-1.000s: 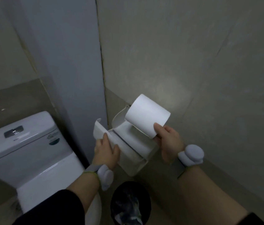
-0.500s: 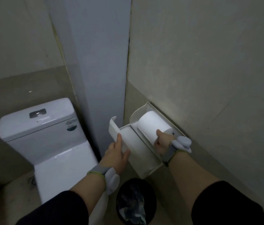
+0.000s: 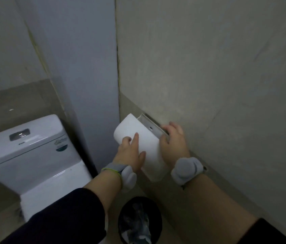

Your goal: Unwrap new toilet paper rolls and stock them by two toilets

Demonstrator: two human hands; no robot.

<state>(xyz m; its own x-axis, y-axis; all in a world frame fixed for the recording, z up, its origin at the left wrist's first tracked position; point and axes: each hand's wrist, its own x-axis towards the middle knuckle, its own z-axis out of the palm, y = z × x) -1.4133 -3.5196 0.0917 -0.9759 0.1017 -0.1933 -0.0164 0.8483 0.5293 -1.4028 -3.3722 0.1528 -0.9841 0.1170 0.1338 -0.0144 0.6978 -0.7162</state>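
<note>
White paper holder (image 3: 138, 145) on right wall, cover nearly shut, long axis running near-to-far along wall; roll hidden inside. Left hand (image 3: 131, 153) flat, fingers spread on cover. Right hand (image 3: 173, 143) curled round holder's wall-side edge. Toilet (image 3: 28, 155) left, black bin (image 3: 139, 220) near, below holder.

toilet tank (image 3: 33, 148) logo, lettering too blurred

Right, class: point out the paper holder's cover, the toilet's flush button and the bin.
cover (image 3: 145, 138), head view, on its white curved front.
flush button (image 3: 19, 137), head view, on its shiny top.
bin (image 3: 157, 213), head view, on its dark rim.
</note>
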